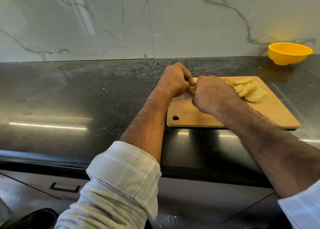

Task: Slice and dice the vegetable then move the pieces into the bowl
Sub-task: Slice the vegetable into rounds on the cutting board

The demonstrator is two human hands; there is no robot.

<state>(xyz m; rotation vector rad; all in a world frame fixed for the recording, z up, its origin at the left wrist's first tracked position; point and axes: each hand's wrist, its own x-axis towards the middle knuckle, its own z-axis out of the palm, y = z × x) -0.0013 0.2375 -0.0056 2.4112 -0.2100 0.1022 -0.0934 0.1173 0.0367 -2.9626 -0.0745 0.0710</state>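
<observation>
Both hands are meeting over the near-left part of the wooden cutting board (190,114), knuckles up, fingers curled under. The left hand (174,80) is sitting just behind the board's left edge, its fingers bunched tight around something small and pale at the point where the two hands touch; probably the last stub of the vegetable, though the knuckles are hiding most of it. The right hand (212,93) is lying across the board, fist closed, pressing against the left; what it is clamped on cannot be told, since no tool is showing past the fingers. A fan of pale yellow slices (249,90) is lying overlapped on the far-right part of the board, just beyond the right hand's knuckles. The yellow bowl (289,53) is standing upright on the dark speckled countertop (69,93), well apart from the board, back against the marble wall (103,21) at the right. Rolled checked sleeves (124,173) are showing on both forearms. A drawer handle (65,188) is showing below the counter edge.
</observation>
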